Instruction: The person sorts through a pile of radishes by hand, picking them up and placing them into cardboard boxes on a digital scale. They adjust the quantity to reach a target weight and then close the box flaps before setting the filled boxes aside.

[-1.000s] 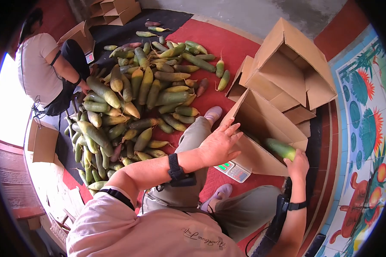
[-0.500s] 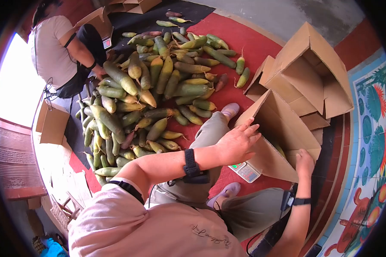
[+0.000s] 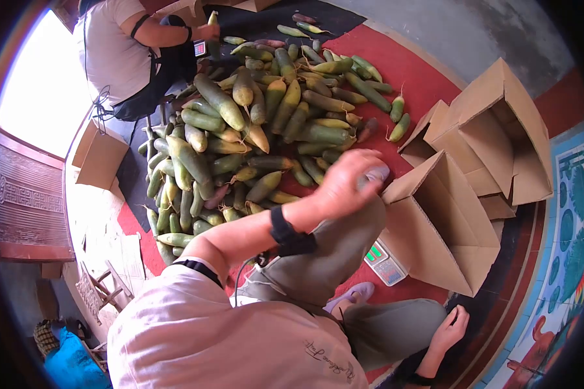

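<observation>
My left hand (image 3: 352,183) is over my bent knee and shoe, just right of a big heap of green radishes (image 3: 282,133). It is blurred by motion, with thumb and fingers apart and nothing seen in them. My right hand (image 3: 451,329) hangs beside my other knee, fingers loosely curled and apart from the thumb, holding nothing visible. Between and beyond the hands an open cardboard box (image 3: 412,243) stands tilted, its inside mostly hidden from me. It rests on or against a digital scale (image 3: 388,269) with a lit green display.
More open cardboard boxes (image 3: 493,139) stand at the right, by a painted tile wall (image 3: 568,214). A co-worker (image 3: 120,52) sits at the upper left, one hand round a radish near another scale (image 3: 200,48). Red cloth (image 3: 428,78) lies beneath the heap.
Both my hands have come off the cardboard box: the left moved up and left toward the radishes, the right dropped toward my knee. The co-worker's hand now holds up a radish. The view has shifted.
</observation>
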Demonstrator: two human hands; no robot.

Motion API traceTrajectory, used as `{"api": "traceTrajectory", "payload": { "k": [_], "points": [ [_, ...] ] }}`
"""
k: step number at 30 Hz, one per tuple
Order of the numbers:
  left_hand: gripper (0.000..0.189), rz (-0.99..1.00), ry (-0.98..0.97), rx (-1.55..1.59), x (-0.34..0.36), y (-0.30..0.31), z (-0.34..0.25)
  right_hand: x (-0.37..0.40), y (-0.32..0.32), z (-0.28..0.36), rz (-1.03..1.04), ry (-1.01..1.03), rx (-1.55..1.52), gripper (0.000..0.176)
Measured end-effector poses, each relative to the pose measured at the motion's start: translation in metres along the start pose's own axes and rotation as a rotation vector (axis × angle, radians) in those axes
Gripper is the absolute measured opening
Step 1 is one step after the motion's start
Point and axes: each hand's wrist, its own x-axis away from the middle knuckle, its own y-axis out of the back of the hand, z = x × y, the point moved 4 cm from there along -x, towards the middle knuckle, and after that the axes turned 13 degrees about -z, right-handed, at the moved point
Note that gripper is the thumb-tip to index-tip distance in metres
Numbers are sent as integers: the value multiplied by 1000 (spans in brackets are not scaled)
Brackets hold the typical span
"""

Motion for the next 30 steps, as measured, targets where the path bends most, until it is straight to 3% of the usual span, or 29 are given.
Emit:
{"api": "traceTrajectory", "payload": {
  "k": [2,4,6,8,10,12,14,16,17,18,21,22,24,26,28,29,30],
  "points": [
    [32,-88,174,-151,5,30,59,4,-3,-2,13,-9,-2,14],
    [29,-339,537,-93,18,65,118,6,-4,-4,-17,-27,11,14],
    [35,-483,644,-228,36,109,200,6,-6,-4,-20,-18,3,14],
    [52,-727,752,-678,47,152,233,6,-7,-5,-21,-8,1,14],
    [67,-847,1045,-778,60,182,276,5,-8,-5,-7,-9,-4,14],
    [73,-953,1294,-365,50,188,253,6,-8,-6,0,-9,1,14],
    [75,-898,1324,-167,48,199,287,6,-8,-6,6,-13,7,14],
    [64,-814,1331,89,47,204,324,7,-7,-6,22,-26,36,14],
    [50,-703,1336,278,38,209,330,7,-7,-6,20,-32,39,14],
    [43,-838,1349,301,39,209,335,8,-7,-7,15,-33,31,14],
    [41,-935,1380,356,32,212,334,8,-6,-8,17,-48,19,13],
    [39,-770,1287,294,36,220,355,7,-6,-7,30,-54,11,12],
    [43,-894,1363,148,29,223,341,6,-6,-4,34,-60,11,12],
    [41,-798,1281,227,26,235,331,4,-6,-2,46,-59,3,12],
    [41,-776,1356,427,36,252,345,2,-6,3,18,-40,-11,11],
    [48,-631,1506,534,64,289,414,3,-6,3,11,-50,-14,11],
    [42,-616,1376,441,49,259,312,2,-7,2,10,-50,-13,11]
  ]
}}
